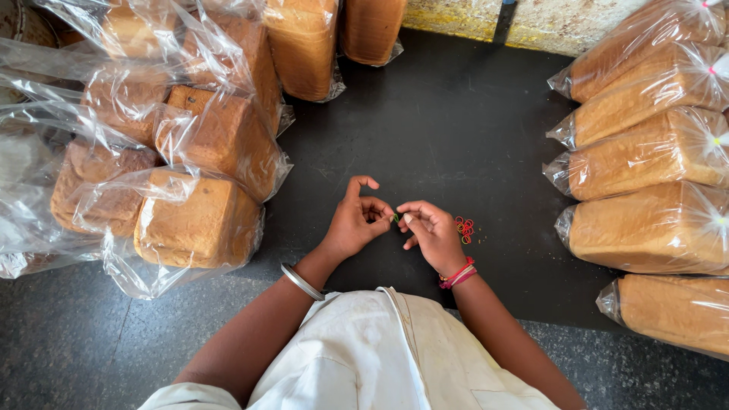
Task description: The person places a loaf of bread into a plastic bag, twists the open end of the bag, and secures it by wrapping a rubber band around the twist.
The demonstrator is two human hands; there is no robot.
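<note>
Fingertips meet over the dark counter [456, 137], and between them I pinch a small green band [396, 218]. My left hand [355, 222] has thumb and middle fingers curled in on the band, with the forefinger arched up and free. My right hand [431, 231] closes on the same band from the other side, thumb and forefinger tight, the other fingers folded loosely under. Both grips are narrow, nearly shut, with only the band between the tips; it shows as a tiny green speck, so I cannot tell how far it is stretched.

Just beside my right hand lies a little heap of red bands [464, 228] on the counter, not touching my fingers. More bands [458, 274] ring my right wrist, and a metal bangle [301, 282] sits on my left.

Bagged loaves [199, 224] pile up at my left with their bags open, well apart from my hands. Tied loaves [645, 156] lie in a row at my right.
</note>
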